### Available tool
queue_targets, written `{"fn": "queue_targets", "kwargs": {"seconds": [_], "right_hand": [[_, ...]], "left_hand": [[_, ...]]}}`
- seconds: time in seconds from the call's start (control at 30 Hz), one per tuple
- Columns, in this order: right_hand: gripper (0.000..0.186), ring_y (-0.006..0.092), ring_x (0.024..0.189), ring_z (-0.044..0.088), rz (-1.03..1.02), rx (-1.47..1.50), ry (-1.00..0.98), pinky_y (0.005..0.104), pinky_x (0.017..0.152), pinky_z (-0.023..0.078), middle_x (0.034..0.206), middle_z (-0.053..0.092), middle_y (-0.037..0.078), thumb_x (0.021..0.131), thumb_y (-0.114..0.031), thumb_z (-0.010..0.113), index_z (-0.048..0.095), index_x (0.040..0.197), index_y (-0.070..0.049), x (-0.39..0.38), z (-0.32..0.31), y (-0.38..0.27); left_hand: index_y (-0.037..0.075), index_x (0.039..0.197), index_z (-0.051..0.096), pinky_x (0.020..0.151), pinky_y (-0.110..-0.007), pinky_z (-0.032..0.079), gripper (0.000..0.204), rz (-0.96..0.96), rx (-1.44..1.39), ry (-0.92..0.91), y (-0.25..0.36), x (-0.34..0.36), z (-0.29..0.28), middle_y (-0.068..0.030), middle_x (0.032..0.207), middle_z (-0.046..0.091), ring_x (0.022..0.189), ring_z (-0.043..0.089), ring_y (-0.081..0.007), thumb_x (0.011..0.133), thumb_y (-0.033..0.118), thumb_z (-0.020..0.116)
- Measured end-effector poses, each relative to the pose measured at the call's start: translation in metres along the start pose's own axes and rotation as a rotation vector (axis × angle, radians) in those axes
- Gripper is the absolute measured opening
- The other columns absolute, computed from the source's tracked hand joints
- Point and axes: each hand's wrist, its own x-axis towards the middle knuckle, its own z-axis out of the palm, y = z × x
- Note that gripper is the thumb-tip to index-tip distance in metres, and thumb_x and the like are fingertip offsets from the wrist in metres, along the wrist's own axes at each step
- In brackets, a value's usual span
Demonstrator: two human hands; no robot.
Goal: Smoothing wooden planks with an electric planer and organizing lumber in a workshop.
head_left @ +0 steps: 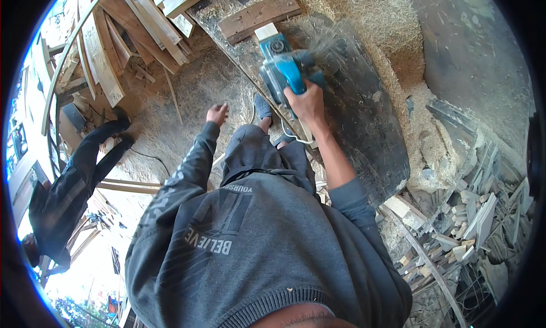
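Observation:
A blue electric hand planer (274, 66) sits on a pale wooden piece (265, 33) on a dark, dusty work board (364, 112), with shavings spraying off to its right. My right hand (307, 100) is closed round the planer's blue handle. A white cord hangs below the tool. My left hand (218, 113) is held out over the floor to the left of the board, fingers loosely bent and apart, holding nothing. A brown plank (259, 18) lies just beyond the planer. My sandalled foot (263, 108) shows beside the board's left edge.
Stacked planks (102, 44) fill the upper left. A co-worker in dark clothes (74, 186) is at the left, near a cord on the dusty floor (165, 135). Sawdust (387, 44) is heaped along the board's right side; wood offcuts (460, 231) are piled lower right.

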Motion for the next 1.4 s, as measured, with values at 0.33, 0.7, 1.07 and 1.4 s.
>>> {"fn": "queue_targets", "kwargs": {"seconds": [0.33,0.7,1.07,1.4], "right_hand": [[0.043,0.0265,0.065,0.071,-0.151,-0.146,-0.109,0.0408,0.062,0.056,0.071,0.072,0.015,0.073,-0.049,0.069,0.073,0.077,-0.006,0.157,0.070,-0.092],[0.036,0.0207,0.066,0.068,-0.071,0.079,-0.016,0.0411,0.062,0.049,0.067,0.068,0.013,0.076,-0.036,0.071,0.070,0.081,-0.001,-0.005,-0.042,0.037],[0.033,0.0222,0.068,0.068,0.250,-0.032,0.268,0.0368,0.067,0.052,0.074,0.070,0.014,0.077,-0.025,0.073,0.073,0.098,0.000,-0.282,-0.199,0.249],[0.027,0.0309,0.067,0.069,0.170,-0.013,0.300,0.0423,0.064,0.050,0.068,0.064,0.017,0.076,-0.025,0.074,0.068,0.085,-0.001,-0.334,-0.190,0.272]], "left_hand": [[0.015,0.123,0.060,0.067,-0.038,0.053,0.039,-0.336,-0.268,0.230,-0.089,-0.052,-0.083,0.0002,0.100,0.070,0.073,0.064,-0.0150,0.098,0.043,0.062],[0.010,0.114,0.063,0.060,-0.030,0.052,0.032,0.206,-0.457,0.049,0.075,-0.054,0.062,-0.0021,0.091,0.069,0.071,0.064,-0.0142,0.098,0.037,0.064],[0.007,0.155,0.009,0.110,-0.049,0.039,0.127,0.353,0.289,0.393,0.188,-0.162,0.270,-0.0256,0.148,0.029,0.133,0.038,-0.0468,0.063,0.037,0.091],[0.004,0.135,0.057,0.057,-0.032,0.056,0.065,0.402,-0.161,0.094,0.100,-0.119,0.249,-0.0125,0.099,0.073,0.074,0.069,-0.0194,0.085,0.041,0.077]]}}
